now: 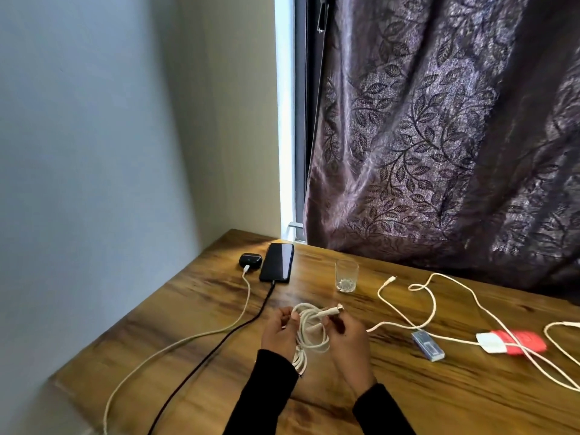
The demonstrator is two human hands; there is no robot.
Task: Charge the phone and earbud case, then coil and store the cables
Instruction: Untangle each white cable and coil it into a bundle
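Observation:
A black phone (277, 262) lies at the table's far left with a black cable (219, 340) plugged into its near end. Beside it on the left sits a black earbud case (250, 259) with a white cable (201, 335) plugged in. Over the middle of the table both hands hold a coiled white cable (309, 332). My left hand (277, 334) grips the left side of the coil. My right hand (345, 339) pinches the cable just behind its plug end (332, 310).
An empty glass (346, 275) stands behind the hands. To the right lie a loose white cable (420, 309), a small blue-grey device (428, 345) and a red-and-white adapter (514, 342). A patterned curtain (439, 136) hangs behind the wooden table (408, 397).

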